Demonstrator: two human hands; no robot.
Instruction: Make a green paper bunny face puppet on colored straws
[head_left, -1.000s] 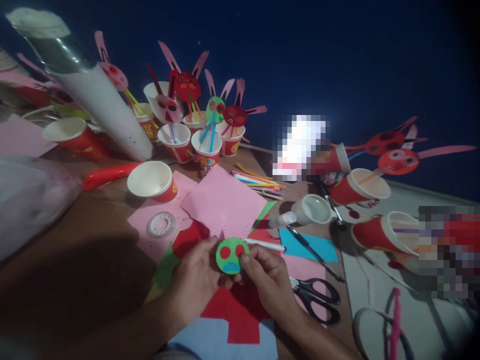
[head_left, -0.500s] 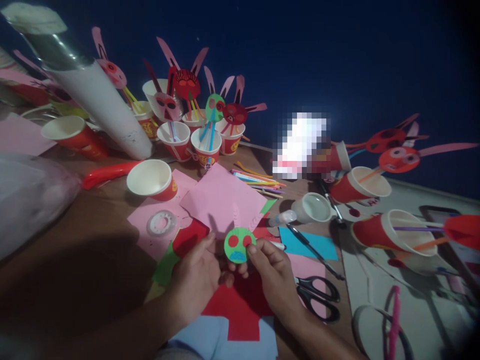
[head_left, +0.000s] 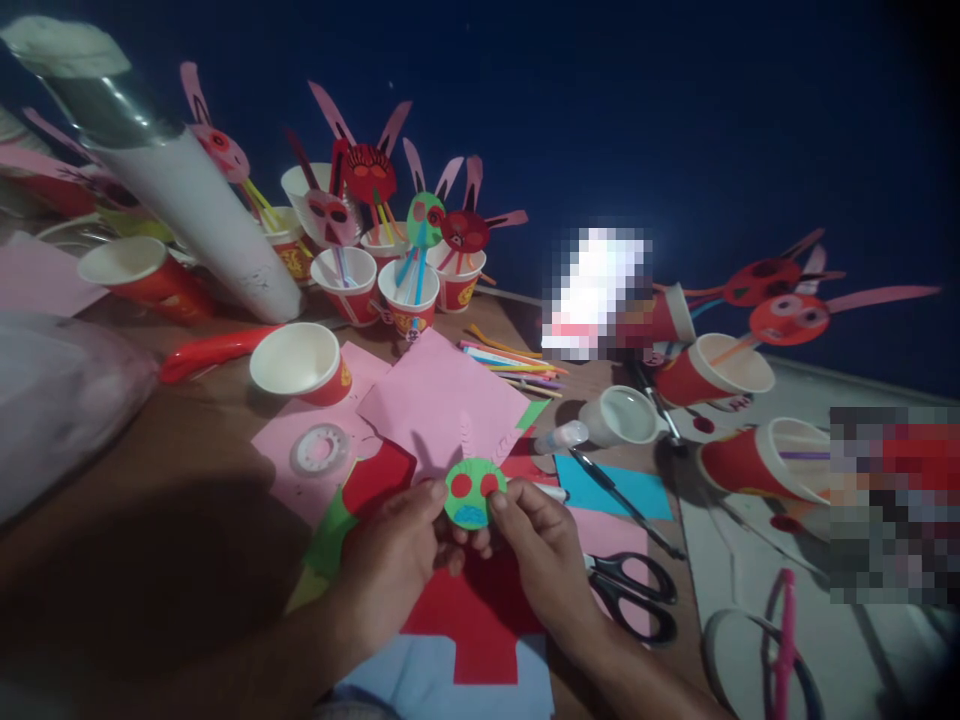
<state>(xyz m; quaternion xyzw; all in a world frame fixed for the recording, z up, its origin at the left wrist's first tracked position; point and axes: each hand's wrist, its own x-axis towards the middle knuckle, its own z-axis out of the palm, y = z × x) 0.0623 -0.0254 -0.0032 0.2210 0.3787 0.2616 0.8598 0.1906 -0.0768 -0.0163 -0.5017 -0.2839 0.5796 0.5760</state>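
A round green paper face (head_left: 475,488) with two red eye circles and a blue scribbled mouth is held low over the paper sheets. My right hand (head_left: 544,535) pinches its right edge, thumb on the front. At its left edge my left hand (head_left: 394,545) presses the thumb, fingers curled below and partly hidden. Faint pale ear shapes (head_left: 466,436) rise above the face. Under both hands lies red paper (head_left: 480,610), and a pink sheet (head_left: 442,390) spreads just beyond them. Black-handled scissors (head_left: 634,595) rest right of my right hand.
Paper cups (head_left: 409,298) with rabbit-faced straws stand along the back. A white cup (head_left: 621,415), a black pen (head_left: 626,500) and a blue sheet (head_left: 652,485) are at right. A tape roll (head_left: 320,451) lies left, below an upright cup (head_left: 300,362). A large white tube (head_left: 202,215) leans behind.
My left thumb has come in from beside the green face onto its left edge. The right hand keeps its pinch. The view has shifted slightly.
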